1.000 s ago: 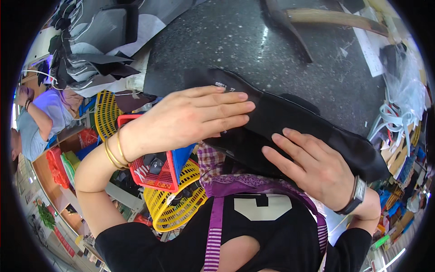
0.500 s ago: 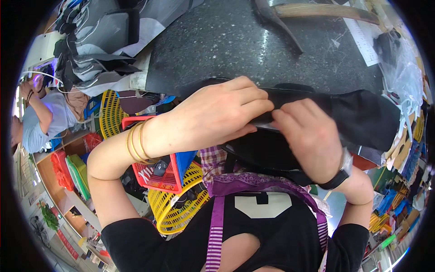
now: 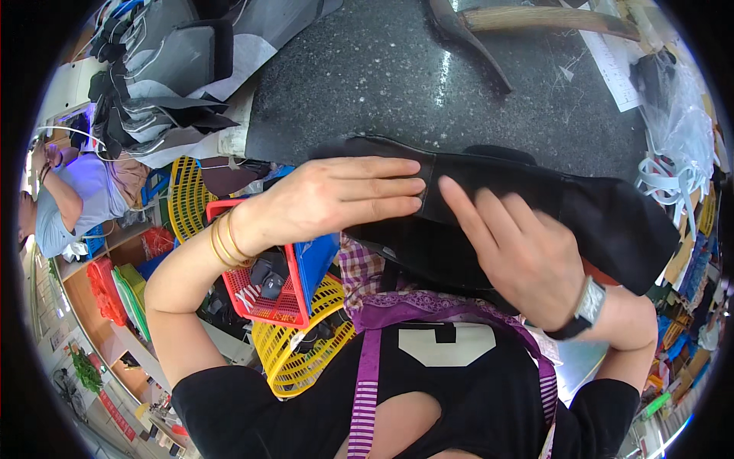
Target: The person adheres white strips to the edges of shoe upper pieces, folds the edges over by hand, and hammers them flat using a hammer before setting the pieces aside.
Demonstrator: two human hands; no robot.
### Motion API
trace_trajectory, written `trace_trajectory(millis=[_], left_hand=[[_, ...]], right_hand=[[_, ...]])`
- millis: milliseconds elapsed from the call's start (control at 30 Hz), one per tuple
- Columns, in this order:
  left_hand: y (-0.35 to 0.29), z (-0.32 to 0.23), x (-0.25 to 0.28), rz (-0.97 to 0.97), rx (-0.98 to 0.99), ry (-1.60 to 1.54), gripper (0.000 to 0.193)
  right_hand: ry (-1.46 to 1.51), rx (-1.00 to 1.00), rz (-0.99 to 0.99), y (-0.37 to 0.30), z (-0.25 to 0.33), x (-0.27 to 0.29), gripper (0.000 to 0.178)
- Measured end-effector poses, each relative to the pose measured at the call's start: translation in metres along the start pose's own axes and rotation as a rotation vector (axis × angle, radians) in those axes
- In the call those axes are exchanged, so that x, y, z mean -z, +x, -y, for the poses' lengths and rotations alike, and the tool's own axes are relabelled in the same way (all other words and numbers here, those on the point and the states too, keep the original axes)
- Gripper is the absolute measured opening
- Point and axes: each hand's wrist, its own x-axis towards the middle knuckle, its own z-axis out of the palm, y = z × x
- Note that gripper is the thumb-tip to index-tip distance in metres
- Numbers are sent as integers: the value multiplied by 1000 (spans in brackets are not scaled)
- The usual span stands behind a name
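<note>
A long black leather piece (image 3: 489, 174), joined by a seam and shaped somewhat like a boot upper, lies along the near edge of the dark worktop (image 3: 367, 84). My left hand (image 3: 344, 187) rests flat on its left part, fingers stretched out side by side toward the seam. Just right of the seam, my right hand (image 3: 520, 245) is over the leather with its fingers apart, slightly blurred. The right index fingertip is at the leather; whether it touches cannot be made out. Neither hand grips anything. The leather's near side hangs down toward my apron (image 3: 443, 304).
A hammer (image 3: 550, 20) with a wooden handle lies at the far edge. Grey and black cut pieces (image 3: 180, 65) are stacked far left. Below left stand a red basket (image 3: 271, 312) and a yellow basket (image 3: 294, 375). Clear plastic (image 3: 673, 122) hangs at right. Another person (image 3: 84, 191) sits far left.
My hands have come apart from their pinch at the seam. The left now lies flat, the right has opened and moved slightly nearer to me. The leather is spread flatter.
</note>
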Motion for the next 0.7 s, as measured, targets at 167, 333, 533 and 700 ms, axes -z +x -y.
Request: trace_trajectory(millis=[167, 333, 533, 700], left_hand=[[-2, 11, 10, 13, -9, -92, 32], [-1, 9, 19, 84, -100, 22, 23], [32, -23, 20, 177, 219, 68, 43], [58, -48, -8, 210, 135, 494, 40]], right_hand=[[-54, 74, -15, 11, -9, -12, 59], [-43, 124, 1, 7, -15, -8, 57], [161, 196, -35, -10, -29, -3, 39], [-76, -109, -109, -50, -64, 22, 36]])
